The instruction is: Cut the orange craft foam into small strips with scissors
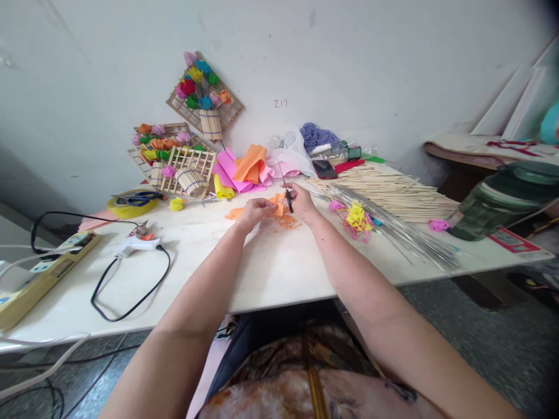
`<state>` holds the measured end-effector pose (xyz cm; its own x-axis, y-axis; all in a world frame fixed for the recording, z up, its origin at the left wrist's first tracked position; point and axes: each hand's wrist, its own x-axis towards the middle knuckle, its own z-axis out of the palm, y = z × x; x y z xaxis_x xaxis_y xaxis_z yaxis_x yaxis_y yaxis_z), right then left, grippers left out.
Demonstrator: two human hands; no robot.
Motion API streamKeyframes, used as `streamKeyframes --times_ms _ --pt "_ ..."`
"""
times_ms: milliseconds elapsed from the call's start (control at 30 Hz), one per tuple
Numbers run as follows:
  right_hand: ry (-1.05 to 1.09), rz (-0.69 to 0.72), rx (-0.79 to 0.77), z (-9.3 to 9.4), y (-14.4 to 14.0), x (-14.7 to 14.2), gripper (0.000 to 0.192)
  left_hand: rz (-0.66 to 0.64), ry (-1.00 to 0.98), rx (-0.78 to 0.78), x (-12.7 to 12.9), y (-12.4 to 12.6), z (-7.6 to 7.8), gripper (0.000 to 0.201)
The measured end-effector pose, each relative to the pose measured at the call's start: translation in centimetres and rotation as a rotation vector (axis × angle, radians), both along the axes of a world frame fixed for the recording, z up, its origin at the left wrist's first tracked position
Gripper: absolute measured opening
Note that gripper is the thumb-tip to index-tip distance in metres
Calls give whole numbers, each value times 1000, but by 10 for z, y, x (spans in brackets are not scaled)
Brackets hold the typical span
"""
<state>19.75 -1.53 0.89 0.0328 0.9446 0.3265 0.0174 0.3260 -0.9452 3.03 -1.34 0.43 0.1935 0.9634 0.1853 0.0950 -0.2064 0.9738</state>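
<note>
My left hand is closed in a pinch at the edge of a piece of orange crepe paper, which lies between both hands. Closed around a thin tool is my right hand; the tool has a black handle and a long narrow shaft slanting up and away, and its exact kind is unclear. Orange paper scraps lie on the table just below the fingers. More orange paper sits left of my left hand.
Wooden lattice pieces with paper flowers stand at the back left. Folded coloured paper, a phone, bamboo sticks, metal wires and a green bottle lie beyond and right. A corded glue gun and power strip are left.
</note>
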Motion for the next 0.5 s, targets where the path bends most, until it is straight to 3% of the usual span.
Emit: streamKeyframes --times_ms 200,500 --pt "118 29 -139 5 -9 -7 39 91 -172 26 0 -2 0 30" --pt "113 48 -153 1 -9 -15 34 54 -152 16 0 0 -2 42"
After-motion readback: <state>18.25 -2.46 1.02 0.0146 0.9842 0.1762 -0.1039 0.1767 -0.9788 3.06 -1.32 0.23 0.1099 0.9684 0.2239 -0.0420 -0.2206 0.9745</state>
